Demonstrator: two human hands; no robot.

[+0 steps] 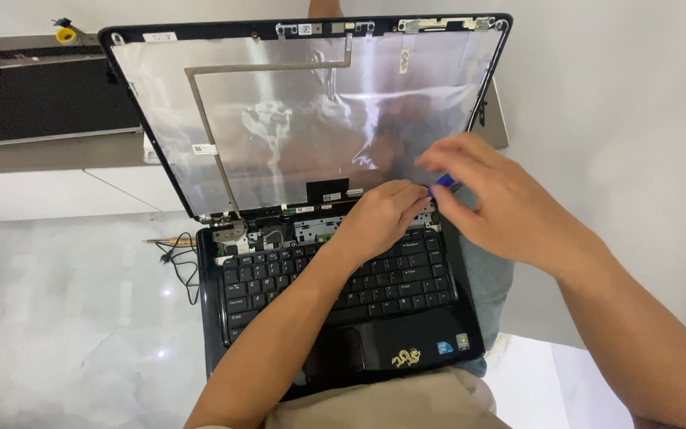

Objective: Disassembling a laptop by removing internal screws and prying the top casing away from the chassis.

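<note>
Blue tool (pixel 443 184) pinched in right hand (pixel 495 203) grip; left hand (pixel 383 216) grip unclear, beside tool.

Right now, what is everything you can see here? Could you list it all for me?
laptop: one, black, on the person's lap, lid open, strip above the keys removed
lid back panel: one, silvery foil inside a black frame, screen taken out
keyboard: one, black, in the laptop base
removed screen panel: one, dark, on the grey ledge at upper left
tape roll: one, yellow, behind that panel
screwdriver: one, thin with a pale handle, on the floor left of the laptop
cable: one, black, beside the screwdriver
blue tool: one, handle tip showing in the right hand
left hand: at the right hinge
right hand: holding the blue tool
</note>
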